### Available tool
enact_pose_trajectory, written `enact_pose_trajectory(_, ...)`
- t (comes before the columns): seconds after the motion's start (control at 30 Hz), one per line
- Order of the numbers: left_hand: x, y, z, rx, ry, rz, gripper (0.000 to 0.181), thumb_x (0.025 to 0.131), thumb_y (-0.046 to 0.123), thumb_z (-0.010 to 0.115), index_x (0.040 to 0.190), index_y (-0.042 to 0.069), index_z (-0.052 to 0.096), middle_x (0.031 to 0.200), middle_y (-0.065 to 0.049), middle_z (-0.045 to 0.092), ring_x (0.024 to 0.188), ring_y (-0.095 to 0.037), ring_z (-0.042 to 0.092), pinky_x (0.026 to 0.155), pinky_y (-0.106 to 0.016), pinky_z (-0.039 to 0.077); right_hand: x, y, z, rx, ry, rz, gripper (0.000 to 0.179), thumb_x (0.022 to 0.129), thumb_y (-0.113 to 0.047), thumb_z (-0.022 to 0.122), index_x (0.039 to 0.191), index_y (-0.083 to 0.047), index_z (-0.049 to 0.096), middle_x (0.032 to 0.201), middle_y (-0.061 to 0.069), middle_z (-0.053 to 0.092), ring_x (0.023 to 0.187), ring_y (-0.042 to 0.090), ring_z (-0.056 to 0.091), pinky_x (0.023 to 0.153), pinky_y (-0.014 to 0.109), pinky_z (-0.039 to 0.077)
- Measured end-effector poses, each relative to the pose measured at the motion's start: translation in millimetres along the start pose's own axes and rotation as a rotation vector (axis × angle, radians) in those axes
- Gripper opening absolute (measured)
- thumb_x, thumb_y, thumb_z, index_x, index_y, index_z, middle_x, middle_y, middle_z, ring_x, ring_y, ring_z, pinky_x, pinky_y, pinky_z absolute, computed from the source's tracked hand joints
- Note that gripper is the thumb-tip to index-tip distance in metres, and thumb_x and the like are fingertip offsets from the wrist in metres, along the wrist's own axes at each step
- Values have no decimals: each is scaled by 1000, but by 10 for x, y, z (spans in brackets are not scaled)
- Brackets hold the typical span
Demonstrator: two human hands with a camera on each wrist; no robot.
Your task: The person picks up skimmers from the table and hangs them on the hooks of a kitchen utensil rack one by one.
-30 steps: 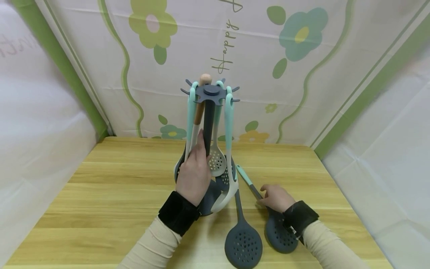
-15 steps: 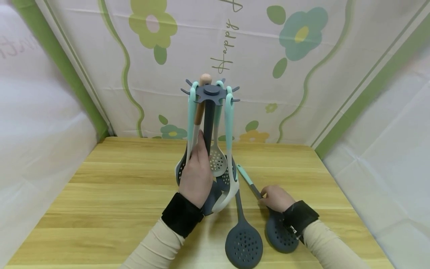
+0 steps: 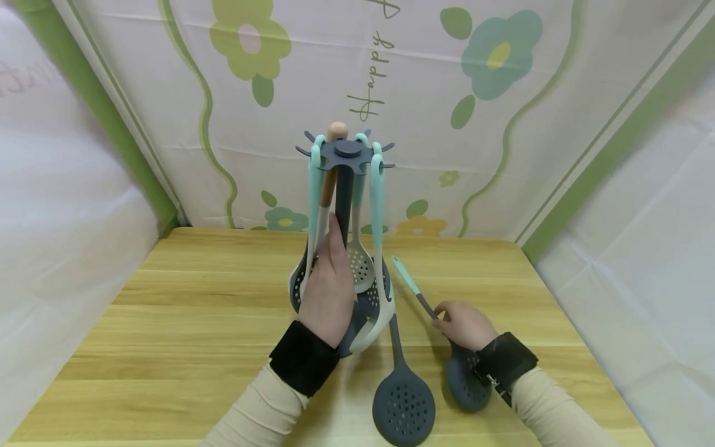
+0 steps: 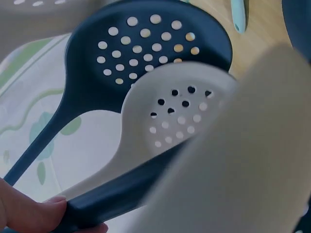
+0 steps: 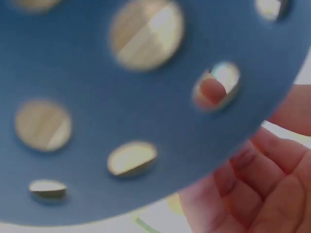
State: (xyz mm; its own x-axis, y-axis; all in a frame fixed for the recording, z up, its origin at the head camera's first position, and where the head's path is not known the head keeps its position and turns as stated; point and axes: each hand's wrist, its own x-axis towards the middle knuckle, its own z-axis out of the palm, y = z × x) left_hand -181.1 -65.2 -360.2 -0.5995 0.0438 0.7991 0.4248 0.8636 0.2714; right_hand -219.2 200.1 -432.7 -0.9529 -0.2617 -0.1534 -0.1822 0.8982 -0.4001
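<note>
In the head view a dark utensil rack [image 3: 347, 149] stands on the table, hung with several mint-handled utensils. My left hand [image 3: 328, 298] grips its post, with thumb and fingertip curled about the dark post [image 4: 112, 201] in the left wrist view. A pale perforated spoon [image 3: 360, 267] hangs just right of the post, and a white ladle [image 3: 377, 326] nearer the front. To the right, my right hand [image 3: 465, 326] pinches the handle of a dark skimmer [image 3: 468, 388] with a mint grip. The skimmer's perforated head [image 5: 87, 82] covers much of the right wrist view, hiding part of the fingers.
A second dark skimmer [image 3: 403, 406] lies on the wooden table [image 3: 212, 347], its head toward the front edge and its handle reaching back beneath the rack. Behind the table hangs a flower-printed cloth [image 3: 313, 87], with pale cloth walls [image 3: 631, 298] at both sides.
The right hand's fingers have closed on the skimmer's handle, and its grip end has shifted slightly back while the head has tilted. The left hand stays on the rack's post.
</note>
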Motion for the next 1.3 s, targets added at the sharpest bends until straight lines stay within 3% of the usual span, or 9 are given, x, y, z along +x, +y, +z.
enact_pose_trajectory(0.13, 4, -3, -8, 32, 2, 15, 80, 91, -16, 54, 153, -1, 5, 121, -30, 53, 62, -24, 55, 47, -28, 45, -10, -45, -25, 6, 39, 13, 29, 95, -21, 65, 117, -2, 67, 74, 1, 63, 58, 13, 53, 50, 28, 41)
enact_pose_trajectory(0.27, 5, 4, 1, 54, 1, 17, 88, 89, -18, 56, 154, 1, 0, 118, -30, 53, 63, -23, 53, 48, -28, 45, -24, -90, -64, 20, 88, -12, 28, 95, -19, 64, 117, -1, 66, 74, 1, 62, 56, 13, 50, 49, 27, 39)
enact_pose_trajectory(0.57, 17, 29, 20, 78, -9, 4, 83, 89, -17, 57, 151, -3, 4, 115, -30, 52, 65, -24, 53, 49, -27, 46, -77, -171, -137, 29, 190, -78, 28, 96, -19, 64, 117, -1, 64, 80, 4, 67, 59, 10, 55, 49, 27, 41)
enact_pose_trajectory(0.87, 27, 57, 4, 131, -7, -18, 70, 95, -10, 54, 150, -6, 10, 113, -30, 54, 62, -23, 54, 47, -27, 48, -133, -268, -207, 78, 248, -69, 30, 96, -21, 64, 119, -2, 63, 85, 7, 70, 67, 12, 62, 54, 28, 46)
enact_pose_trajectory(1.3, 51, 70, -8, 85, -49, -36, 84, 92, -12, 57, 153, -1, 1, 107, -29, 55, 56, -21, 51, 47, -27, 47, -213, -370, -260, 139, 353, -84, 29, 96, -21, 66, 117, -2, 61, 85, 8, 71, 70, 15, 64, 55, 27, 47)
